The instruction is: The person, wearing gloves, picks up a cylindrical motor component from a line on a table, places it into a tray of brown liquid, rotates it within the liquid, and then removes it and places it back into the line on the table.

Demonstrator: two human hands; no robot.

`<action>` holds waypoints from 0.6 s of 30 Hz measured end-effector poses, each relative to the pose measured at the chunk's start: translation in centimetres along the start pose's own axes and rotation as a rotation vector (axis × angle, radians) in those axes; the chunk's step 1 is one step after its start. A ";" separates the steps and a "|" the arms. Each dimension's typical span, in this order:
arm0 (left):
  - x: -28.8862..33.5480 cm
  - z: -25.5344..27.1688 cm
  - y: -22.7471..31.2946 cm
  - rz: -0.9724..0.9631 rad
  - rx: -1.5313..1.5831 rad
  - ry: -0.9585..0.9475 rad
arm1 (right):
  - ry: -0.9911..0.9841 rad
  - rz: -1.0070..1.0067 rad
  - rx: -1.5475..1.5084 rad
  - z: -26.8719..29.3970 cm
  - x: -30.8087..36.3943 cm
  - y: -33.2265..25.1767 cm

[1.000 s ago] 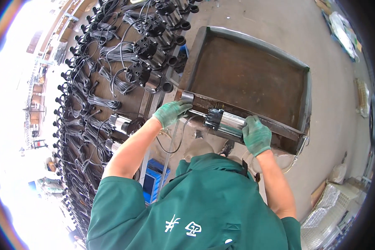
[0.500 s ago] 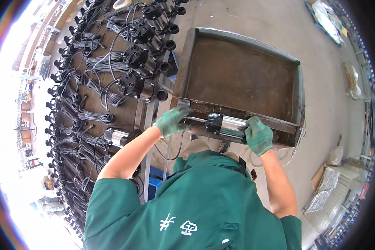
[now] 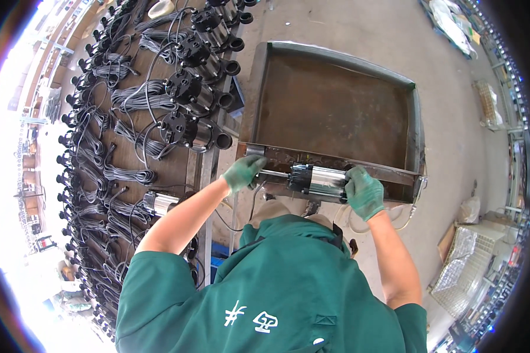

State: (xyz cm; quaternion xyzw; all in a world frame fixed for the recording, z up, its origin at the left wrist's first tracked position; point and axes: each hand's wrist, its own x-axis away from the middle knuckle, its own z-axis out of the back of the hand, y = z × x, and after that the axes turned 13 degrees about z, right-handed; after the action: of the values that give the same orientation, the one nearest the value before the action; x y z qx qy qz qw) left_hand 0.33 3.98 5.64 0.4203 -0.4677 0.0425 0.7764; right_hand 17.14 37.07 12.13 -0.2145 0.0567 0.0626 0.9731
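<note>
Across the near ledge of a metal tray lies a pump motor point(image 3: 327, 181), a silver cylinder with a black left end. My right hand point(image 3: 365, 191), in a green glove, grips its right end with the fingers over the top. A thin silver rod point(image 3: 275, 173) runs leftward from the black end. Closed around the rod's outer end is my gloved left hand point(image 3: 243, 172); whatever handle it has is hidden by the fingers. Below the left hand a dark cable point(image 3: 253, 203) hangs in a loop.
The rusty tray point(image 3: 335, 109) has raised metal walls. On the left, a table carries several pumps point(image 3: 188, 128) with black ends and bundled grey cables point(image 3: 129, 173). A wire basket point(image 3: 462, 267) stands on the floor at right; a pale hose point(image 3: 409, 220) hangs by the tray's right corner.
My left hand, blurred earlier, has shifted slightly down at the rod's end and shows sharply now. My right hand keeps its grip on the motor. The whole view has shifted a little.
</note>
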 end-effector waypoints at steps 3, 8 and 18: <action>-0.2 0.8 -2.5 -0.610 -0.277 0.092 | -0.001 0.004 0.012 0.0 0.1 0.0; -0.6 0.0 -1.3 -0.100 -0.047 -0.048 | 0.002 -0.009 0.019 -0.2 0.1 -0.1; 0.4 1.0 -1.7 -0.547 -0.374 0.186 | 0.009 0.004 -0.023 0.1 0.0 0.0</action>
State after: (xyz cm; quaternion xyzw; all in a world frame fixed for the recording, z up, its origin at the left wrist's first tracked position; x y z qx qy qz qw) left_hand 0.62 2.05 5.09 0.3747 -0.2644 -0.2154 0.8621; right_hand 17.10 37.08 12.22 -0.2256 0.0610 0.0643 0.9702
